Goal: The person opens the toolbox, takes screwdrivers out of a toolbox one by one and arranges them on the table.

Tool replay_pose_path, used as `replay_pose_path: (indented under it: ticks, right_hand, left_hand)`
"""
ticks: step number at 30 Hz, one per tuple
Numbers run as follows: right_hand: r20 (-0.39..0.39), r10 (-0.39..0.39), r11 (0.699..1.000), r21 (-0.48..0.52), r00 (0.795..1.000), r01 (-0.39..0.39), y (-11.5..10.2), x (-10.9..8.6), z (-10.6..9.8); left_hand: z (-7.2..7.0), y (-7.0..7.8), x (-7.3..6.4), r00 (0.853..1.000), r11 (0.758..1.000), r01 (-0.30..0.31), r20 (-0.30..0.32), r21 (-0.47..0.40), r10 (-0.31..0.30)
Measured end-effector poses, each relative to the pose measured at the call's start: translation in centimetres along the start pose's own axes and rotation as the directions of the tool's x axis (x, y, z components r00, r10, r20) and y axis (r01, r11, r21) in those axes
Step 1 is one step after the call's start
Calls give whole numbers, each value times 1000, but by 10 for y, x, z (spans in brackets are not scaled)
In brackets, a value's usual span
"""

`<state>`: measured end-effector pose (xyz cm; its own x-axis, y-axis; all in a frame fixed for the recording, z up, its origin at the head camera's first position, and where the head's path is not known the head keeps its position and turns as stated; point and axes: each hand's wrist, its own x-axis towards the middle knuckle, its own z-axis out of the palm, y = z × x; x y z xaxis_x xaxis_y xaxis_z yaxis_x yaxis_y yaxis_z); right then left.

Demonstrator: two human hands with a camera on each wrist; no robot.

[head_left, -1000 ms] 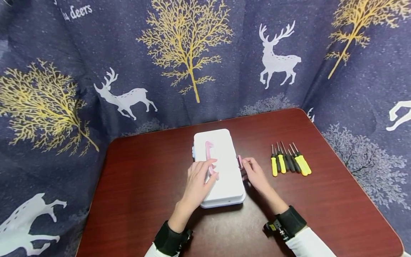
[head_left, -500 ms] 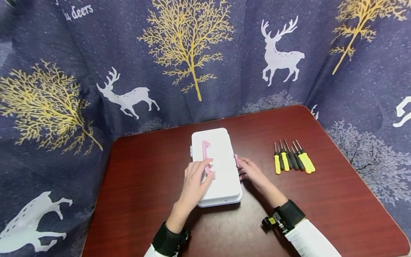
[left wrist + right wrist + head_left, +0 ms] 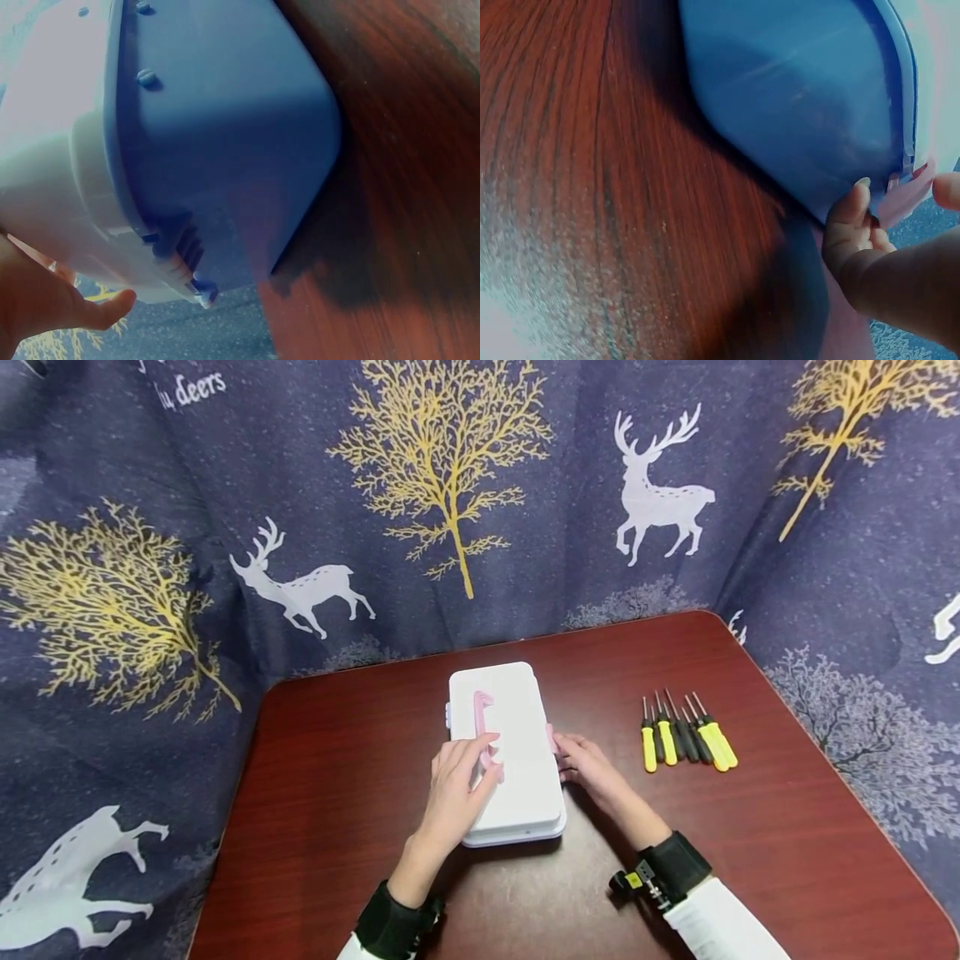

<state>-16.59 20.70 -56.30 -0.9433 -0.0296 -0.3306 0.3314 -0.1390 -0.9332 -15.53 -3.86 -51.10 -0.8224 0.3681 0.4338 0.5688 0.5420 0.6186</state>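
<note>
A box with a white lid [image 3: 517, 727] and a blue body [image 3: 232, 112] lies on the table, its lid down. A pink handle [image 3: 480, 714] runs along the lid, and a pink latch [image 3: 906, 201] sits on the right side. My left hand [image 3: 453, 785] rests on the lid across the handle's near end, thumb and fingers spread. My right hand [image 3: 596, 772] is at the right side with the latch between thumb and fingers; the fingers are curled below the lid's edge [image 3: 911, 90]. Part of the latch is hidden by the hand in the head view.
Several screwdrivers [image 3: 686, 739] with yellow and black handles lie in a row right of the box. The red-brown table [image 3: 337, 777] has rounded far corners and backs onto a dark blue curtain [image 3: 525, 485] with deer and trees. Another clasp [image 3: 184, 259] shows on the box's left side.
The latch, which stood out from the box's right side, now lies closer against the lid's edge, with my right hand following it. My left hand stays on the lid. The view has shifted slightly.
</note>
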Motion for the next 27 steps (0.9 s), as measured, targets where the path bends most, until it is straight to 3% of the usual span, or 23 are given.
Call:
replay_pose_path:
  ticks: [5,12,22,27]
  right_hand:
    - [-36,-27,999,-21,999,26,1,-1,-2]
    - [-87,-91,972,-225,992,69,-2,-2,-3]
    - [-81,-99,946,-317,992,69,-2,2,-5]
    - [-44,-129,930,-351,991,105,-9,-1,-4]
  left_hand:
    - [1,-1,-1,1000,1000,-15,-12,-4,15]
    - [2,-1,0,999,1000,-29,-22,-1,29]
    - [1,-4,1,1000,999,-27,-2,-32,27]
    - [2,-5,0,1000,999,-12,10,-42,13]
